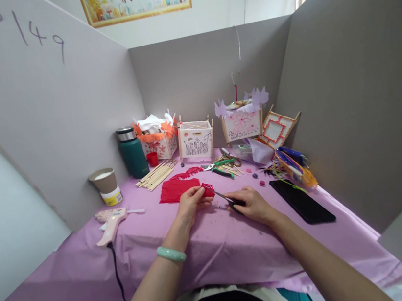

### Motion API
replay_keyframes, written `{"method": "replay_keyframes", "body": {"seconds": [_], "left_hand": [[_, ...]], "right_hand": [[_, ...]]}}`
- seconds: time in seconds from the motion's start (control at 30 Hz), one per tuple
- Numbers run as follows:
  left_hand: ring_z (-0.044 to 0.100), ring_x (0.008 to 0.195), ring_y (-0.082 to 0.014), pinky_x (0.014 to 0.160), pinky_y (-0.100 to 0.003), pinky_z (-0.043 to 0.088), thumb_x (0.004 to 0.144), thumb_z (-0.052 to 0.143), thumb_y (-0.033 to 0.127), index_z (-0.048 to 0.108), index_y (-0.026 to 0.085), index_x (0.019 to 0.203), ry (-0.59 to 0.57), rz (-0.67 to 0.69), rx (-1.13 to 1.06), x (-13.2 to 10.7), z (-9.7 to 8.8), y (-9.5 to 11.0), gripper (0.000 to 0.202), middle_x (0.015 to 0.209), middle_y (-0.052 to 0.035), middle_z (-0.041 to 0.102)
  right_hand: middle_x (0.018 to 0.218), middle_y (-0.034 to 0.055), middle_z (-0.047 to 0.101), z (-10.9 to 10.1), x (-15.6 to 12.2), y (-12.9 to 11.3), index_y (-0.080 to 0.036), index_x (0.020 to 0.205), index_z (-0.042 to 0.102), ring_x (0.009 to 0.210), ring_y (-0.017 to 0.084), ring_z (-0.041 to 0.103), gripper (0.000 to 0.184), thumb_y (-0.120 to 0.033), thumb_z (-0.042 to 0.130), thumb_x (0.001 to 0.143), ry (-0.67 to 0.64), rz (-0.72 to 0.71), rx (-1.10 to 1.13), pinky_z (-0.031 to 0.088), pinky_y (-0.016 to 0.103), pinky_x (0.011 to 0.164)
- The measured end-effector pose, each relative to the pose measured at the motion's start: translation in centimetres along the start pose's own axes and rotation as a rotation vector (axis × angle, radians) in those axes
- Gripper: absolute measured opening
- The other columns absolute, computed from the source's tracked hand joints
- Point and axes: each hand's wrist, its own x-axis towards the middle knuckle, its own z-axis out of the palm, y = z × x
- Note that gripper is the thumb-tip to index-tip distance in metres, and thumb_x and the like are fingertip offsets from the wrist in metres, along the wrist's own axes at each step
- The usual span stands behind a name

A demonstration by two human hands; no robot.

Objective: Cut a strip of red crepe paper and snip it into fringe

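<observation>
My left hand [192,203] pinches a small folded piece of red crepe paper [208,190] above the table's front part. My right hand [253,205] is closed round the black handles of a pair of scissors [236,202]. Their blades point left and meet the edge of the red piece; whether they are parted there is too small to tell. Behind my left hand a larger red crepe paper sheet [177,190] lies flat, with a fringed red strip [186,173] just beyond it.
Green-handled pliers [221,168], bamboo sticks [157,175] and a teal bottle [133,152] lie or stand farther back. Decorated box lanterns [195,139] line the rear panel. At left is a pink glue gun [112,224] with a cord; at right, a black phone [301,201].
</observation>
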Motion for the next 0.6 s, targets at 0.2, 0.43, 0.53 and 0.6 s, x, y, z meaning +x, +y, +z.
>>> {"method": "replay_keyframes", "body": {"seconds": [0.2, 0.43, 0.53, 0.6], "left_hand": [[0.067, 0.057, -0.0153, 0.051, -0.021, 0.053, 0.078, 0.067, 0.021, 0.057, 0.011, 0.08, -0.012, -0.002, -0.012, 0.04, -0.07, -0.01, 0.013, 0.066, -0.0085, 0.069], [0.068, 0.058, -0.0162, 0.05, -0.021, 0.053, 0.075, 0.07, 0.022, 0.058, 0.012, 0.08, -0.001, -0.005, -0.009, 0.18, -0.1, -0.2, 0.017, 0.065, -0.0072, 0.069], [0.068, 0.058, -0.016, 0.05, -0.021, 0.053, 0.075, 0.07, 0.022, 0.058, 0.012, 0.08, -0.008, -0.008, -0.004, 0.2, -0.15, -0.28, 0.016, 0.066, -0.007, 0.069], [0.068, 0.058, -0.0159, 0.05, -0.021, 0.053, 0.076, 0.069, 0.022, 0.058, 0.012, 0.08, -0.012, -0.005, -0.001, 0.22, -0.17, -0.3, 0.015, 0.066, -0.0072, 0.069]], "right_hand": [[0.104, 0.0046, 0.072, 0.0, 0.0, -0.13, -0.026, 0.111, 0.066, 0.091, 0.019, 0.067, 0.03, -0.023, 0.059, 0.082, 0.001, 0.007, -0.004, 0.042, 0.031, 0.079], [0.105, 0.0051, 0.072, 0.1, 0.05, 0.01, -0.025, 0.113, 0.066, 0.091, 0.02, 0.067, 0.031, -0.026, 0.059, 0.082, -0.004, -0.012, -0.015, 0.043, 0.031, 0.079], [0.105, 0.0049, 0.072, 0.06, 0.08, -0.13, -0.025, 0.113, 0.065, 0.092, 0.02, 0.067, 0.031, -0.026, 0.059, 0.083, -0.008, -0.001, -0.008, 0.041, 0.031, 0.08], [0.106, 0.0044, 0.072, 0.03, 0.1, -0.22, -0.025, 0.113, 0.065, 0.092, 0.02, 0.067, 0.031, -0.024, 0.059, 0.082, -0.012, 0.005, -0.01, 0.041, 0.032, 0.08]]}}
